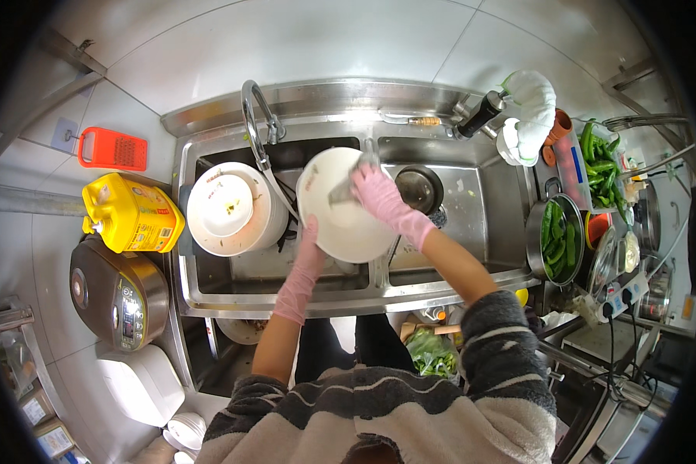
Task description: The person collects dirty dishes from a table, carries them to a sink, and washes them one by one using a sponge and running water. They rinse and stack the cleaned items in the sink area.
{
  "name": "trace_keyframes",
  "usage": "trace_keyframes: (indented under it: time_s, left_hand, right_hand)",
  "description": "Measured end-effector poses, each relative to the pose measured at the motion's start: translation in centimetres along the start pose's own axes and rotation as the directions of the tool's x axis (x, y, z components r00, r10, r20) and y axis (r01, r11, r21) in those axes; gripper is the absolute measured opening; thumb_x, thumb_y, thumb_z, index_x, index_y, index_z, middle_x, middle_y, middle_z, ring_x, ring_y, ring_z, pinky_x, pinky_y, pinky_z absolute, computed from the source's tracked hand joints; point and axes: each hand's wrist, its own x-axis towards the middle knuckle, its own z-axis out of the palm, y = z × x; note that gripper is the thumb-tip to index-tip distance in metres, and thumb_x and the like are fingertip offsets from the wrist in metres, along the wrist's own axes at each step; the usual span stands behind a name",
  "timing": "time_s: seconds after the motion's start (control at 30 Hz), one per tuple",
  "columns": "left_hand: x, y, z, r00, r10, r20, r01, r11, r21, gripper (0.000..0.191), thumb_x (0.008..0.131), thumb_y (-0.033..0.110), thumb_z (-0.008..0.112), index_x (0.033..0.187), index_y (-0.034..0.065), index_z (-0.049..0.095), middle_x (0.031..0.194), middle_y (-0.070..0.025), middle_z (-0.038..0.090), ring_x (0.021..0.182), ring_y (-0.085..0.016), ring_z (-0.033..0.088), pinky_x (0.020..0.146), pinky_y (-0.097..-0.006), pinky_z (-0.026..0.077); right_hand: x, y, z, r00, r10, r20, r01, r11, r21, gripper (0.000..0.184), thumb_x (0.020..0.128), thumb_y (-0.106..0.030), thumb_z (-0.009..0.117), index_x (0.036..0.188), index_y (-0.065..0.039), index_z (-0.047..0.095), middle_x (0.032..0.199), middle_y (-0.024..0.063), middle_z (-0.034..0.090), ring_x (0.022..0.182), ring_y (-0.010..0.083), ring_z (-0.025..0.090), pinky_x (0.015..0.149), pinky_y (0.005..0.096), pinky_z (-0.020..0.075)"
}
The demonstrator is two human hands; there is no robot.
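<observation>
A large white bowl (348,232) is held tilted over the divider of a double stainless steel sink (441,278). My left hand (311,249), in a pink glove, grips its lower left rim. Inside the bowl, my right hand (374,188), also gloved in pink, is shut on a grey scouring pad (354,182), which is blurred. Left of it, stacked white bowls (261,232) with food scraps stand in the left basin beside the curved faucet (255,127). A dark round pot (420,188) sits in the right basin, just beyond my right wrist.
At the left stand a yellow detergent jug (127,211) and a rice cooker (122,290); a red grater (116,149) hangs on the wall. A wooden-handled knife (412,120) lies on the back ledge. On the right are a pot of green peppers (557,243) and a power strip (626,296).
</observation>
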Motion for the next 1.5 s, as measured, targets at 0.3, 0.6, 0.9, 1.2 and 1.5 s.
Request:
trace_keyframes:
  time_s: [0.3, 0.6, 0.9, 1.2, 1.5]
  left_hand:
    - [1.5, 0.5, -0.7, 0.996, 0.087, 0.019, -0.088, 0.991, 0.099, 0.071, 0.094, 0.056, 0.034, 0.140, 0.0024, 0.029, 0.140, -0.0102, 0.038, 0.128, -0.022, 0.037, 0.108, -0.0353, 0.029]
    - [1.8, 2.9, -0.1, 0.997, 0.007, 0.071, -0.012, 0.997, 0.073, 0.070, 0.093, 0.058, 0.032, 0.137, 0.0037, 0.034, 0.134, -0.0115, 0.044, 0.123, -0.023, 0.044, 0.104, -0.0368, 0.034]
    - [0.4, 4.4, 2.2, 0.973, -0.187, 0.132, 0.161, 0.970, 0.183, 0.065, 0.094, 0.050, 0.043, 0.138, 0.0029, 0.035, 0.135, -0.0097, 0.044, 0.122, -0.019, 0.044, 0.103, -0.0337, 0.035]
    - [1.6, 5.6, 2.3, 0.993, 0.028, 0.116, -0.080, 0.877, 0.473, 0.060, 0.086, 0.026, 0.053, 0.137, 0.0012, 0.033, 0.125, -0.0095, 0.048, 0.114, -0.018, 0.045, 0.099, -0.0305, 0.034]
    - [6.6, -5.9, 2.9, 0.930, 0.265, -0.255, -0.192, 0.941, 0.277, 0.048, 0.083, 0.001, 0.053, 0.128, -0.0035, 0.038, 0.121, -0.0136, 0.050, 0.109, -0.024, 0.052, 0.091, -0.0343, 0.045]
  right_hand:
    - [0.3, 1.2, -2.6, 0.908, -0.052, 0.416, 0.153, 0.965, -0.214, 0.033, 0.082, -0.028, 0.058, 0.104, -0.003, 0.058, 0.105, 0.0156, 0.053, 0.097, 0.0283, 0.053, 0.087, 0.0371, 0.0439]
    - [-1.2, -1.6, -0.7, 0.920, -0.364, 0.143, 0.279, 0.867, 0.412, 0.025, 0.083, -0.032, 0.054, 0.089, -0.008, 0.056, 0.100, 0.0118, 0.050, 0.101, 0.0272, 0.048, 0.087, 0.0377, 0.0415]
    - [2.7, 6.6, -6.3, 0.812, -0.566, -0.140, 0.550, 0.824, -0.139, 0.072, 0.068, -0.035, 0.068, 0.131, -0.010, 0.042, 0.122, 0.0067, 0.047, 0.099, 0.0231, 0.051, 0.088, 0.0345, 0.0436]
    - [3.3, 6.8, -8.0, 0.978, 0.203, -0.035, -0.158, 0.846, 0.510, 0.030, 0.079, -0.027, 0.069, 0.098, -0.005, 0.063, 0.095, 0.0086, 0.067, 0.082, 0.0284, 0.065, 0.072, 0.0360, 0.0525]
    - [-5.5, 2.3, 4.6, 0.499, 0.741, 0.449, -0.198, -0.407, 0.892, 0.030, 0.083, -0.010, 0.068, 0.108, 0.002, 0.057, 0.101, 0.0078, 0.063, 0.080, 0.0154, 0.060, 0.076, 0.0286, 0.0485]
